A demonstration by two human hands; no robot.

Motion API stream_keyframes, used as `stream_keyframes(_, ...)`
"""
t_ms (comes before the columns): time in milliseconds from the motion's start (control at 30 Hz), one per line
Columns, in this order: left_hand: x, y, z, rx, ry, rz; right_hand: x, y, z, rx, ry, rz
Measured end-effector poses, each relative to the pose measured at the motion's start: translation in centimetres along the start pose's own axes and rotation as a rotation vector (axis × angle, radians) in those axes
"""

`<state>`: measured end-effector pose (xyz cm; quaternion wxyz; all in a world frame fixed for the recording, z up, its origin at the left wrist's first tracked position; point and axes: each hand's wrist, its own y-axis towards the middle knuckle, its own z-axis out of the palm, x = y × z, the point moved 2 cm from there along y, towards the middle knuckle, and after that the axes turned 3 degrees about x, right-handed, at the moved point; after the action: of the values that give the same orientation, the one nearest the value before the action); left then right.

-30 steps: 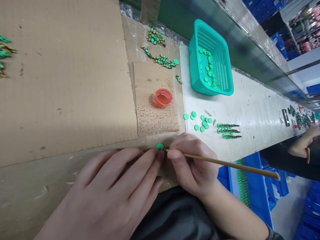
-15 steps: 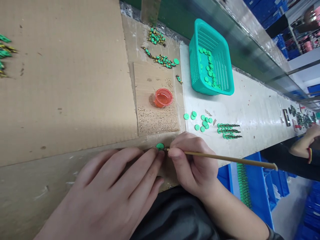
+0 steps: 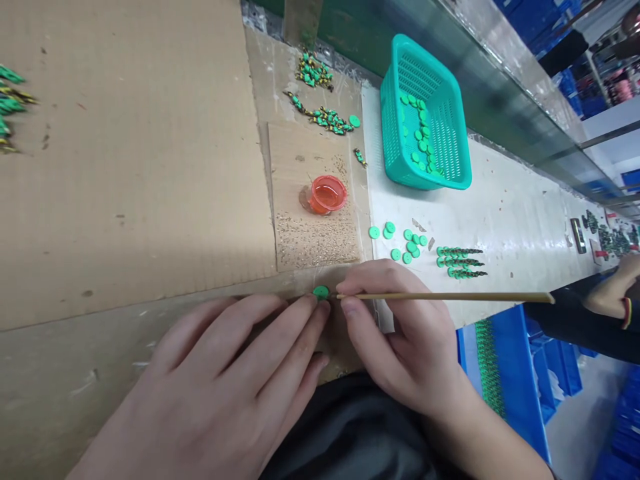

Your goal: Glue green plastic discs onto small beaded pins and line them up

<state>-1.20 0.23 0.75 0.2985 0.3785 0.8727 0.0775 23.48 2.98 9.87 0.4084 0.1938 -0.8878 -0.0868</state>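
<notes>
My left hand (image 3: 225,380) lies flat on the cardboard, fingers stretched out, its fingertips touching a small green disc (image 3: 321,292) at the cardboard's near edge. My right hand (image 3: 400,333) pinches a thin bamboo stick (image 3: 450,297) between thumb and fingers. The stick lies level, its tip just right of the green disc. Several loose green discs (image 3: 405,243) and rows of stacked discs (image 3: 460,261) lie on the white table beyond my right hand.
A teal basket (image 3: 450,100) holds more green discs at the back. An orange cup (image 3: 327,194) sits on a cardboard patch strewn with tiny gold bits (image 3: 315,237). Green-and-gold pieces (image 3: 320,117) lie behind it. Another person's hand (image 3: 610,293) works at the far right. Blue bins (image 3: 510,373) stand below.
The stick's far end has swung upward, from slanting down-right to level. My right hand has opened its grip slightly. The left hand and the disc have stayed in place.
</notes>
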Motion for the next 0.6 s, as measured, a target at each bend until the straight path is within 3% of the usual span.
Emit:
stream_keyframes(167,0.1,-0.1,-0.1,0.013,0.008,0.007,-0.8,-0.6,-0.4,-0.184,0.077,-0.019)
stream_keyframes(367,0.2,0.4,-0.8,0.039,0.025,0.011,-2.2,-0.9,-0.3,-0.33,0.132,0.126)
stream_keyframes(600,0.1,1.0,-1.2,0.024,0.06,0.017,-2.9,2.1,-1.4,-0.422,0.135,0.068)
